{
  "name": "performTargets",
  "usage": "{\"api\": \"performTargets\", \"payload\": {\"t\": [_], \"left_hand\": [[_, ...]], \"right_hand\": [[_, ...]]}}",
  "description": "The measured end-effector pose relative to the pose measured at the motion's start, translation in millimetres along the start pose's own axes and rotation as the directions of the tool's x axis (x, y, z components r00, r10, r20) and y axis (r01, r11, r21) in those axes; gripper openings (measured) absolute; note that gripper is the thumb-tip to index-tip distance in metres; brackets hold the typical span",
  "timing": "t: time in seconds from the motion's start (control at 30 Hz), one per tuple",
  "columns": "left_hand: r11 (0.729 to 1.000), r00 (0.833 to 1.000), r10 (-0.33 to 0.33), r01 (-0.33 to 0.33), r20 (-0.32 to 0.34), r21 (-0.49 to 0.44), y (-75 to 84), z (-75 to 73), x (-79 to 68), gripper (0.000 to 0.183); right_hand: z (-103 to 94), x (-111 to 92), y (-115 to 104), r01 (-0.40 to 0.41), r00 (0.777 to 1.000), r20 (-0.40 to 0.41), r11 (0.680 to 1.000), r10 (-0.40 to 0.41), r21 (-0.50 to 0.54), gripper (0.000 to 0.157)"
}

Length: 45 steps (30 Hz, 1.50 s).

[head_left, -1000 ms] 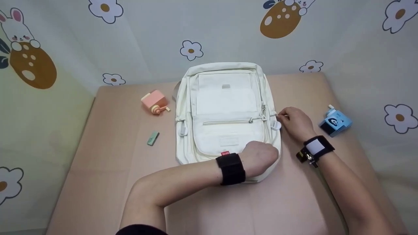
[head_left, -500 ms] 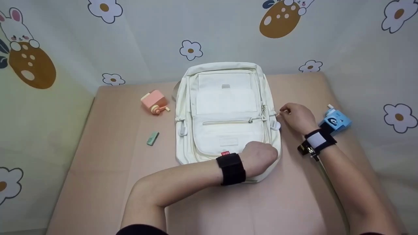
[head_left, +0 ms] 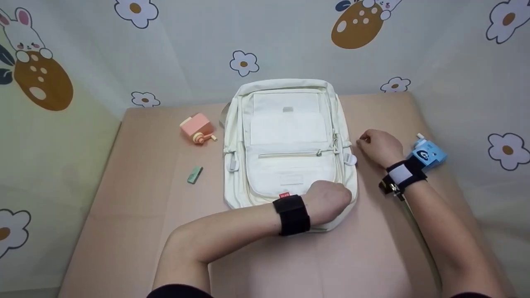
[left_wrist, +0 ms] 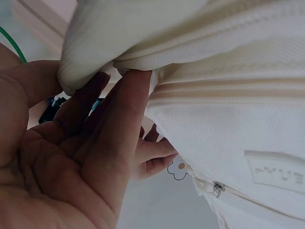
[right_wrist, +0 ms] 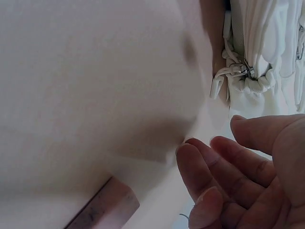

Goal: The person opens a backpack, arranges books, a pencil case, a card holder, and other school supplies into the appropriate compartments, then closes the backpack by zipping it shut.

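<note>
A cream backpack [head_left: 285,124] lies on its back with its front pocket facing up. My left hand [head_left: 329,201] is at its lower right corner; in the left wrist view the thumb and fingers pinch a fold of the bag's fabric [left_wrist: 124,33]. Just off the bag's right side is my right hand [head_left: 381,147]. The right wrist view shows its fingers loosely bent, thumb apart, holding nothing. Near that hand a side zipper pull [right_wrist: 238,70] hangs from the bag. Beyond the right wrist stands a blue crank pencil sharpener [head_left: 430,153], partly covered by the wristband.
Left of the bag are a pink crank pencil sharpener [head_left: 196,126] and a small green eraser [head_left: 195,175]. The table [head_left: 136,174] backs onto a patterned curtain [head_left: 194,45]. A reddish block-like shape [right_wrist: 107,205] shows low in the right wrist view; its kind is unclear.
My right hand has come away from the bag's side zipper area, shifting slightly right and up, and has let go there. The left hand keeps its place at the lower corner.
</note>
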<state>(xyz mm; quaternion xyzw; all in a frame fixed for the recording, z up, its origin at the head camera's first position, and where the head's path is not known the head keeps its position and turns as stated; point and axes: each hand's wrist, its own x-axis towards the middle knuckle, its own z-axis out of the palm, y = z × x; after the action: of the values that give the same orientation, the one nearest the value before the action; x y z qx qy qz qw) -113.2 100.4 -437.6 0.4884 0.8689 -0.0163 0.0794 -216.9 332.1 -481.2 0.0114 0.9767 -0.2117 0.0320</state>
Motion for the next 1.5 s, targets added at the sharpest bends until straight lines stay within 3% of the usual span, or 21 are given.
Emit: {"api": "performTargets", "payload": {"t": [0.3,0.5,0.67,0.77,0.87,1.0,1.2,1.37,1.5], "left_hand": [[0.997,0.998,-0.019,0.023,0.053,-0.076,-5.0,-1.7,-9.0,0.023],[0.998,0.995,0.026,-0.02,0.099,-0.06,-8.3,-4.7,-24.5,0.014],[0.994,0.995,0.097,-0.098,0.021,0.046,-20.6,-14.7,-37.8,0.021],[0.99,0.994,0.104,-0.1,-0.04,0.098,-35.1,-21.8,-39.1,0.02],[0.993,0.995,0.07,-0.062,-0.066,0.105,-53.4,-26.3,-30.9,0.019],[0.996,0.996,-0.012,0.019,-0.088,0.082,-72.2,-26.0,-7.5,0.021],[0.99,0.992,-0.108,0.114,-0.072,0.078,-77.5,-18.3,24.0,0.04],[0.976,0.978,-0.207,0.207,-0.004,0.065,-79.6,-14.6,29.3,0.059],[0.974,0.977,-0.214,0.214,-0.001,0.068,-83.6,-14.9,28.2,0.057]], "right_hand": [[-6.7,-10,6,0.023,0.999,0.032,1.0,-0.022,-0.016,0.033],[-5.8,-14,9,0.022,0.997,0.077,1.0,-0.022,-0.001,0.034],[-6.9,-18,9,0.045,0.99,0.133,0.999,-0.043,-0.012,0.034],[-9.0,-23,6,0.064,0.99,0.122,0.998,-0.063,-0.004,0.035],[-11.5,-28,-6,0.096,0.994,0.057,0.994,-0.098,0.045,0.033],[-10.2,-28,-31,0.174,0.985,-0.008,0.979,-0.174,0.109,0.026],[1.9,-11,-52,0.251,0.968,-0.049,0.963,-0.247,0.102,0.017],[8.0,2,-57,0.279,0.96,-0.004,0.958,-0.28,0.065,0.019],[7.8,10,-59,0.306,0.952,-0.016,0.952,-0.305,0.031,0.017]]}}
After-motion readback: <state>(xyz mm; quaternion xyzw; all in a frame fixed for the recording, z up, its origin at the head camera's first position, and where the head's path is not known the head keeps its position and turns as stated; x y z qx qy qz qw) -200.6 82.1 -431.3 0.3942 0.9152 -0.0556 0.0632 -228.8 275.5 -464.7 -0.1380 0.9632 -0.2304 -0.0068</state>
